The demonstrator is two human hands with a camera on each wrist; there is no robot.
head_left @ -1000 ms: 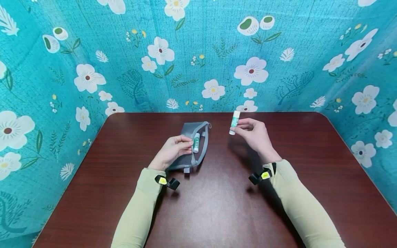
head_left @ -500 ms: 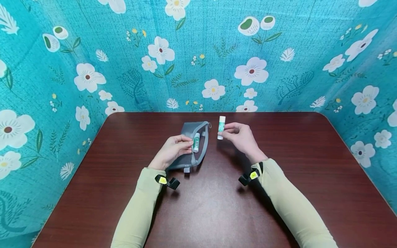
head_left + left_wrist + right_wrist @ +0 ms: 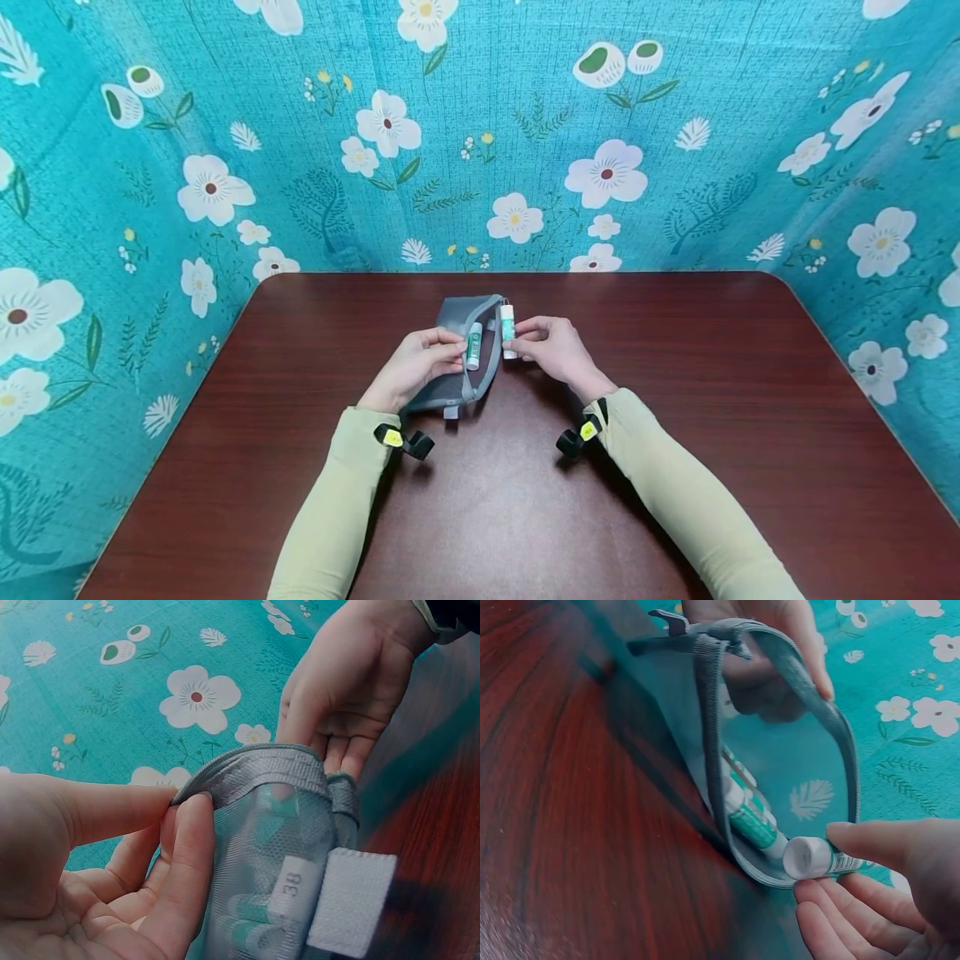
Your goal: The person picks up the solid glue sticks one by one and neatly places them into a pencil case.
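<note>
A grey see-through mesh zipper pouch (image 3: 453, 312) lies on the table with its mouth spread toward the right. My left hand (image 3: 420, 362) pinches one edge of that mouth between thumb and fingers. Between the thumb and fingers of my right hand (image 3: 557, 348) is a white and green glue stick (image 3: 507, 325), held roughly upright at the pouch's right rim. In the right wrist view the held stick's white end (image 3: 806, 857) is at the opening's edge. Several similar glue sticks (image 3: 756, 826) lie inside, also seen blurred through the mesh in the left wrist view.
The dark red-brown table (image 3: 480, 517) spreads around the pouch. A teal flowered cloth (image 3: 465, 150) hangs behind and along both sides. A white tag (image 3: 352, 900) sticks out from the pouch's end near the zipper.
My right hand has moved left and a little nearer with the glue stick, from apart on the right to the pouch's mouth. The left hand and pouch have stayed put.
</note>
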